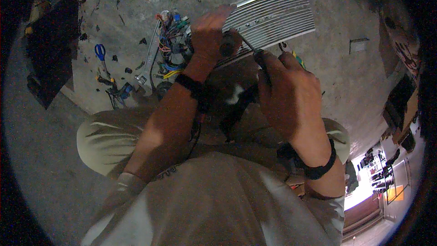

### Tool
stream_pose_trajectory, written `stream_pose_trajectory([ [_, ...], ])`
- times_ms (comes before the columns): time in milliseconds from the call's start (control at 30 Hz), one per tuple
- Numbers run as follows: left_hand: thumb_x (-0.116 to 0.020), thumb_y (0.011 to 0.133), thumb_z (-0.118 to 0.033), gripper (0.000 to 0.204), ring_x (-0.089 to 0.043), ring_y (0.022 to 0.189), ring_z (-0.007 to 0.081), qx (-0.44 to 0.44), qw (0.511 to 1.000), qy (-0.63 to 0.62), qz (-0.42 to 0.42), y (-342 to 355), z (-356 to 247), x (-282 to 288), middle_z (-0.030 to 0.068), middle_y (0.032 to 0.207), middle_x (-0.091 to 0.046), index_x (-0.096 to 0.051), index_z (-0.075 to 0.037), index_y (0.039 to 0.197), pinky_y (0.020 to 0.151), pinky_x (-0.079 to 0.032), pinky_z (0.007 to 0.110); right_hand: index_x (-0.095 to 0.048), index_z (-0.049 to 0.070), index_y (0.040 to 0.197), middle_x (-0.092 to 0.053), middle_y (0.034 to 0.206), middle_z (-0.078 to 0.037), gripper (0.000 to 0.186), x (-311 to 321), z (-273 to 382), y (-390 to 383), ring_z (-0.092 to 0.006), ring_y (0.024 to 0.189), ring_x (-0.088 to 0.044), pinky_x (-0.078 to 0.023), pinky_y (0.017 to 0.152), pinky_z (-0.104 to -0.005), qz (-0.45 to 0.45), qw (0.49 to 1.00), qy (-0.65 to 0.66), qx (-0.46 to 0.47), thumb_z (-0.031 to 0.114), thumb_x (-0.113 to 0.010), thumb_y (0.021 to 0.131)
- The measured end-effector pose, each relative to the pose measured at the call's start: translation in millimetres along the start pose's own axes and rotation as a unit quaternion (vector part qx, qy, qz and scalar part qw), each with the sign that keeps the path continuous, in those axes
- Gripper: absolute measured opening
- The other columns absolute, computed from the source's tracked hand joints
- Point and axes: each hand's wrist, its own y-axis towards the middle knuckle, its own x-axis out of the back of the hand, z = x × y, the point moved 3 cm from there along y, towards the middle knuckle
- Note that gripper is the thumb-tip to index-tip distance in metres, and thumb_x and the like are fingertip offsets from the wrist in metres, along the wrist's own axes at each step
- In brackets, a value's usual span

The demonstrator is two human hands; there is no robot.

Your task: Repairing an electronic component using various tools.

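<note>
A ribbed silver metal panel [273, 16], like a heat sink, lies at a slant in front of me. My left hand [209, 34] is closed round its near left end, fingers over the far edge and thumb on the ribs. A dark rounded part [227, 45] shows beside that thumb; its kind is unclear. My right hand [291, 89] is closed round the dark handle of a screwdriver [249, 44]. The thin shaft points up and left over the panel toward my left hand. Where its tip meets the work is too dim to make out.
Left of the panel lies a tangle of coloured wires [170, 41] with a metal strip [152, 45]. Blue-handled scissors [100, 53] and small dark scraps are on the concrete floor. A dark box [50, 59] stands far left; cardboard [405, 114] is at the right.
</note>
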Motion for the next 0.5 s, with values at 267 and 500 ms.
stream_pose_trajectory([
  [267, -0.061, 0.080, -0.038, 0.048, -0.070, 0.089, 0.0356, -0.026, 0.999, -0.013, -0.038, -1.6, 3.1, -4.9, 0.0134, 0.109, -0.072, -0.069, -0.009, 0.117, 0.078, -0.055, 0.046, -0.068, 0.012, 0.119, -0.065, 0.097, -0.016, 0.030, -0.4, 0.2, -2.5, -0.0407, 0.083, -0.068, -0.055, 0.072, -0.0492, 0.002, 1.000, -0.012, -0.002, 0.014, -0.064, 0.090],
  [500, -0.062, 0.079, -0.038, 0.049, -0.070, 0.089, 0.0353, 0.005, 1.000, 0.001, -0.011, -0.8, -3.0, 1.0, 0.0139, 0.106, -0.073, -0.069, -0.009, 0.117, 0.077, -0.055, 0.045, -0.068, 0.011, 0.119, -0.065, 0.096, -0.016, 0.031, 2.4, 0.8, -5.0, -0.0406, 0.082, -0.068, -0.055, 0.072, -0.0492, -0.006, 1.000, 0.000, -0.006, 0.013, -0.065, 0.089],
])
